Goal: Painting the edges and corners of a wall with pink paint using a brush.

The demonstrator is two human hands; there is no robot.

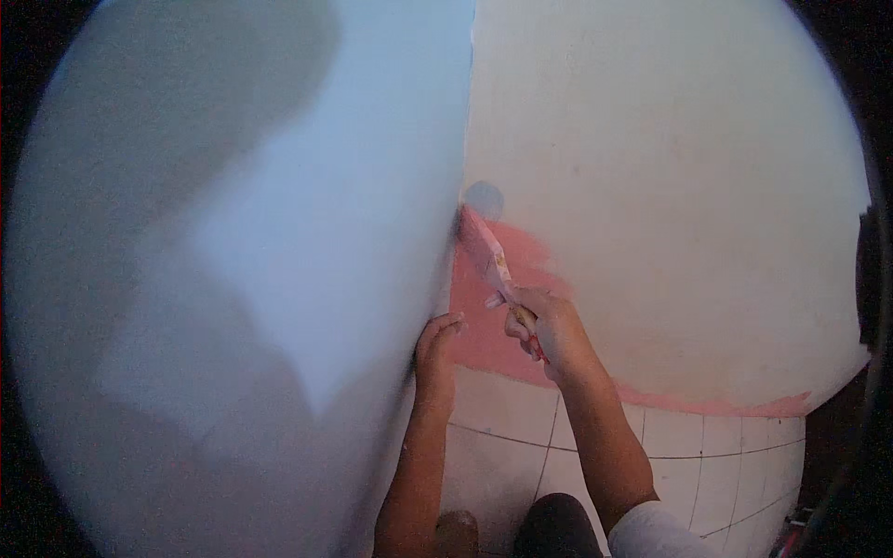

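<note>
My right hand (541,321) grips a paintbrush (501,261) by its wooden handle, which has a red end. The brush is smeared with pink paint, and its tip meets the cream wall (663,174) right at the corner with the light blue wall (377,139). Below and to the right of the tip spreads a patch of pink paint (481,335). My left hand (438,345) is beside the corner, against or very close to the blue wall, fingers bent; no object shows in it, and part of it is hidden.
A round grey spot (484,200) marks the cream wall just above the brush tip. Along that wall's foot runs a thin pink band (718,403). Pale floor tiles (495,401) lie below, with my knee (558,526) at the bottom. A dark area (837,425) borders the right side.
</note>
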